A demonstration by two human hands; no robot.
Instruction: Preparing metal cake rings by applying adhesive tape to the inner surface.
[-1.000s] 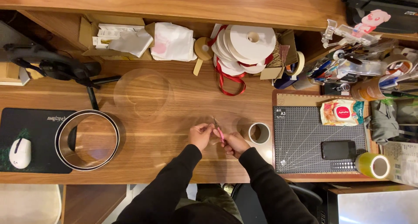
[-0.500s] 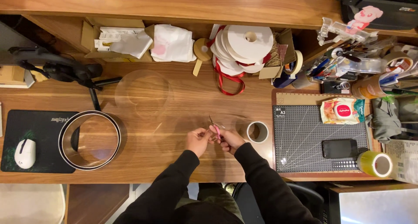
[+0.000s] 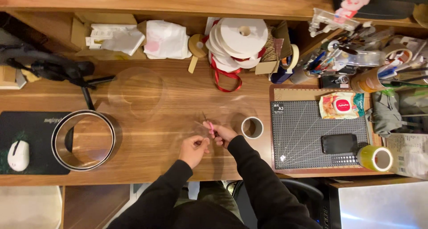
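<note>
The right hand point(image 3: 223, 134) is closed around pink scissors point(image 3: 210, 127); the left hand point(image 3: 193, 149) pinches the edge of a clear sheet point(image 3: 223, 115), lying on the wooden desk point(image 3: 178, 95). A tape roll point(image 3: 252, 127) sits just beside, a metal ring point(image 3: 83, 140) further left, a cutting mat point(image 3: 307, 135) right.

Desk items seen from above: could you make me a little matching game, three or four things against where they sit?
Things:
1. metal ring
2. computer mouse
3. dark phone
4. yellow-green tape roll

Places:
A. on the grid cutting mat, centre right
B. at the cutting mat's lower right corner
C. on the black pad at far left
D. left of the hands, overlapping the pad's right edge

Pairs: 1-D, 2-C, 3-A, 4-B
</note>
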